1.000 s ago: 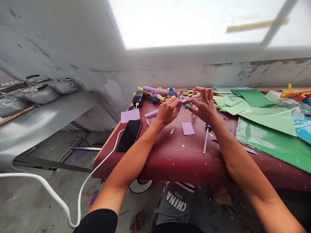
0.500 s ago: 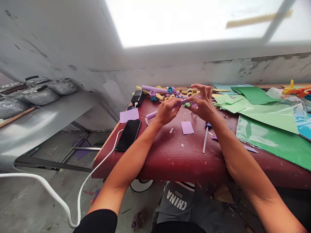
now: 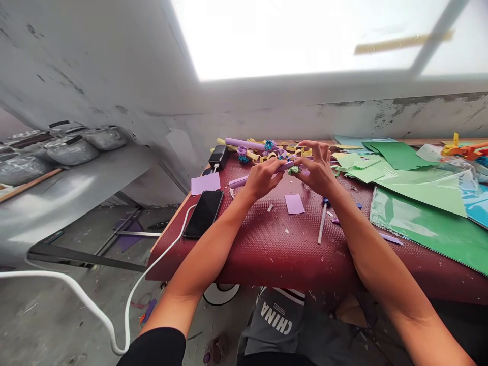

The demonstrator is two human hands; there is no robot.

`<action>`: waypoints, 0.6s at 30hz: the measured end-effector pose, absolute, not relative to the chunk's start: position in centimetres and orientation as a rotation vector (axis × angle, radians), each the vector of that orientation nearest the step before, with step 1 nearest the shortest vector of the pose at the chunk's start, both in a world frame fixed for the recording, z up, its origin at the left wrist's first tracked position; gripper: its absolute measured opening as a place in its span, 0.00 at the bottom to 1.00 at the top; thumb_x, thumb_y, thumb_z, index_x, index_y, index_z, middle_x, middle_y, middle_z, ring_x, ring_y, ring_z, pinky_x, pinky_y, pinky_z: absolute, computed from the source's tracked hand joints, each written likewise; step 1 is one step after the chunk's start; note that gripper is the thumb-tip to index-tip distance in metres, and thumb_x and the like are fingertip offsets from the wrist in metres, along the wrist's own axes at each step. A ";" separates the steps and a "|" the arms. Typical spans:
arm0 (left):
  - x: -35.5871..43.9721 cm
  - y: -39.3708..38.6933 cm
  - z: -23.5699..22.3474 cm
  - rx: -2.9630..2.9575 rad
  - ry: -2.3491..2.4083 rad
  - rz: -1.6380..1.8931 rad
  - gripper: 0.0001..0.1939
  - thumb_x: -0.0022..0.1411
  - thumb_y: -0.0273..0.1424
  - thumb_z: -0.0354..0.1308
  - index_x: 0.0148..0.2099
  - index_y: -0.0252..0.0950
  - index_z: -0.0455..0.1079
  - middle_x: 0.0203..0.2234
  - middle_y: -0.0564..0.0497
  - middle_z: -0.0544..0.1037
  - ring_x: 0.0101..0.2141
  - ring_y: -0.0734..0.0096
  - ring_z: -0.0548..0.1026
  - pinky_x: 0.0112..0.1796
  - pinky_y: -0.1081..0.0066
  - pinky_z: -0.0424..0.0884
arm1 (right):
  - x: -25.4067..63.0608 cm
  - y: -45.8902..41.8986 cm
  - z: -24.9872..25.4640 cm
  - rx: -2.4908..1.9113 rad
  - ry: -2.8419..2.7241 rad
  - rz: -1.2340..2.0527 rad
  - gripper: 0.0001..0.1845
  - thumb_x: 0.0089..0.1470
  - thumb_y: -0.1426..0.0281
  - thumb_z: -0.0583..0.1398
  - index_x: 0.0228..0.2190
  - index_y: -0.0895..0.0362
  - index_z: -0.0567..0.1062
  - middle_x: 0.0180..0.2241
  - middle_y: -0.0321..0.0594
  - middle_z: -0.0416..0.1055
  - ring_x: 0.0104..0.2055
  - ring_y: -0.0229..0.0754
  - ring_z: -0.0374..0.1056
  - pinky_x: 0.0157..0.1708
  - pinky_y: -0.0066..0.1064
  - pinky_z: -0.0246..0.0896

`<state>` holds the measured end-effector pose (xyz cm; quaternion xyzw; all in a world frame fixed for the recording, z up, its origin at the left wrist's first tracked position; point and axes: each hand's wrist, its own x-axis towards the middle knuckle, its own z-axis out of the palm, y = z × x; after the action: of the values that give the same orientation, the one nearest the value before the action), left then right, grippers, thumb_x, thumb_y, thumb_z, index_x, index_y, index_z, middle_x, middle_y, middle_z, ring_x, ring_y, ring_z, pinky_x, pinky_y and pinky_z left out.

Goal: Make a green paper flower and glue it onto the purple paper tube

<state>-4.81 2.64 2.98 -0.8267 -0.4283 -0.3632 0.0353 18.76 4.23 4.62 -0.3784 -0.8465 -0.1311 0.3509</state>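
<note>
Above the dark red table [image 3: 267, 249], my left hand [image 3: 263, 178] pinches a rolled purple paper stick [image 3: 238, 180] that slants from lower left to upper right. My right hand [image 3: 318, 170] meets it at the stick's upper end, fingers curled around a small green paper piece [image 3: 293, 170] at the tip. Both hands are closed on the work, fingertips almost touching. A small purple paper square [image 3: 294, 204] lies on the table just below them.
A black phone [image 3: 204, 213] on a white cable [image 3: 95, 315] lies at the table's left, beside a purple sheet [image 3: 206, 183]. A thin stick [image 3: 322, 223] lies right of the square. Green paper sheets [image 3: 419, 203] cover the right. Paper rolls and flowers [image 3: 251, 147] sit at the back.
My right hand's raised fingers have curled down over the stick's tip. Both hands stay in the same spot with the purple stick.
</note>
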 end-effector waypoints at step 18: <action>-10.0 6.3 5.4 -2.308 -1.622 -0.591 0.17 0.68 0.26 0.52 0.53 0.43 0.78 0.50 0.47 0.84 0.56 0.50 0.75 0.71 0.36 0.44 | 21.8 7.2 4.6 -1.096 -1.729 -0.132 0.12 0.63 0.62 0.61 0.44 0.52 0.81 0.46 0.44 0.76 0.52 0.58 0.68 0.58 0.56 0.63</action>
<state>-10.01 6.35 5.37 -0.7940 -0.5580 -0.2033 0.1295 21.78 7.22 4.62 -0.4568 -0.7206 -0.0552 0.5187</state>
